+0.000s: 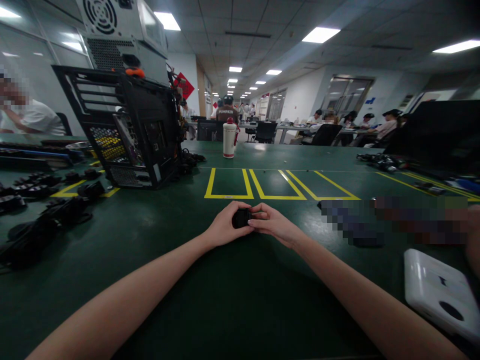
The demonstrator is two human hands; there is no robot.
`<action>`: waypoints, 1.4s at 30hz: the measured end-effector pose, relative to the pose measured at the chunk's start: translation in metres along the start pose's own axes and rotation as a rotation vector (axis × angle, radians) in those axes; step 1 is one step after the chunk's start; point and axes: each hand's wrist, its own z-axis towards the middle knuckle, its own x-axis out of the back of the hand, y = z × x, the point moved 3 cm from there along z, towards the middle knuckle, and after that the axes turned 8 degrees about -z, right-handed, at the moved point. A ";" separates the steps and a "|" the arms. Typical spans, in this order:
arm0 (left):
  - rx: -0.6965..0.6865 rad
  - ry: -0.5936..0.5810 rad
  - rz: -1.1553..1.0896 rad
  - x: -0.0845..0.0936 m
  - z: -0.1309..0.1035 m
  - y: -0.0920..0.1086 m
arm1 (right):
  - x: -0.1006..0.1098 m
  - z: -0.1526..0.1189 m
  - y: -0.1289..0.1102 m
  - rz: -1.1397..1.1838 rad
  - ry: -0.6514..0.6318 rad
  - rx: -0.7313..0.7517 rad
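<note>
Between my two hands is a small black part (241, 218), roughly block-shaped with a rounded left side; its exact kind I cannot make out. My left hand (225, 225) is closed around its left side, thumb below and fingers above. The fingertips of my right hand (270, 223) press on its right side. Both hands are low over the green table (210, 290), just short of the yellow tape outlines (228, 197).
A black open computer case (138, 130) stands at left, with black cabled parts (48, 220) nearby. A white bottle (229, 140) stands beyond the tape. At right are a white device (438, 290), a dark monitor (438, 130) and part of another person's hand (473, 240).
</note>
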 end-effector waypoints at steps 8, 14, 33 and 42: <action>-0.016 0.007 -0.009 -0.001 0.001 -0.003 | -0.005 -0.001 -0.003 0.023 0.091 0.025; -0.017 0.003 -0.009 0.000 0.000 -0.002 | -0.001 0.002 -0.003 0.004 0.068 0.003; -0.033 -0.003 0.004 -0.001 0.000 -0.001 | 0.000 0.003 0.001 -0.006 0.069 0.024; -0.038 0.001 0.000 -0.002 0.001 -0.004 | 0.000 -0.002 -0.003 -0.034 0.015 0.029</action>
